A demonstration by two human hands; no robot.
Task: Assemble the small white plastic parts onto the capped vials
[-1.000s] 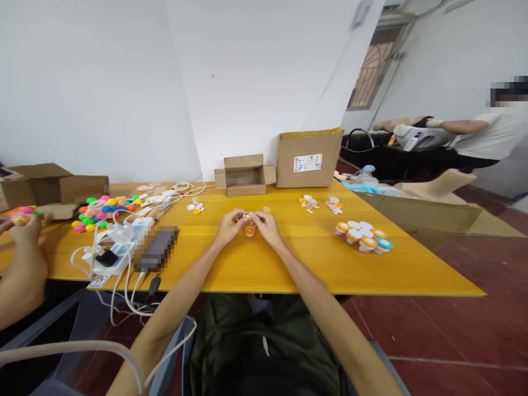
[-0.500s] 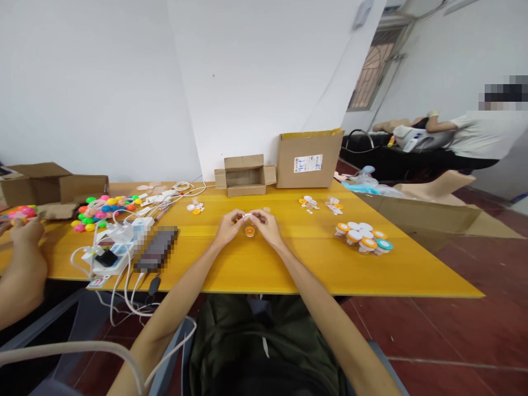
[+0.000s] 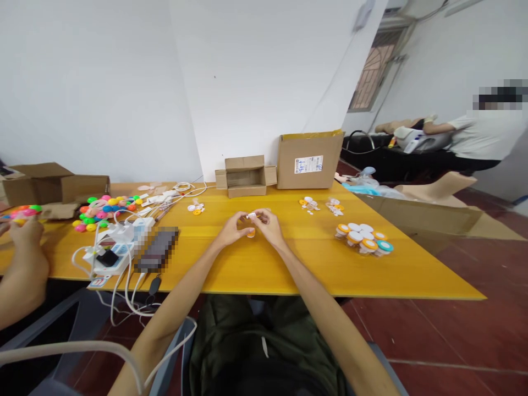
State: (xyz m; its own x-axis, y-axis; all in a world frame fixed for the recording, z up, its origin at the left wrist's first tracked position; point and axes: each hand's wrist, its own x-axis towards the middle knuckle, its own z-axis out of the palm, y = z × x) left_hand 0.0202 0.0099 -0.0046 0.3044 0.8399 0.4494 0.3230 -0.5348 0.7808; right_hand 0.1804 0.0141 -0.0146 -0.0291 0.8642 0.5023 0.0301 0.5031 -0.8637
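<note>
Both of my hands are close together over the middle of the yellow table. Between the fingertips of my right hand (image 3: 268, 226) is a small white plastic piece (image 3: 252, 216), too small to identify further. My left hand (image 3: 231, 230) is beside it with thumb and fingers apart, the thumb stretched towards a small orange-rimmed round piece (image 3: 251, 234). That round piece sits just below the fingers and is partly hidden by them; whether the thumb touches it I cannot tell. Clear tubs with orange, white and teal lids (image 3: 365, 239) stand grouped at the right.
Small white and orange parts lie in piles (image 3: 309, 204). Behind are a small open carton (image 3: 246, 184) and a larger cardboard box (image 3: 309, 162). At left are a phone (image 3: 157, 250), a power strip (image 3: 119, 256), cables, colourful balls (image 3: 108, 209) and another person's hand (image 3: 25, 231).
My left hand has parted from the white piece, its thumb dropping towards the orange-rimmed piece. The white piece has shifted slightly right with my right hand.
</note>
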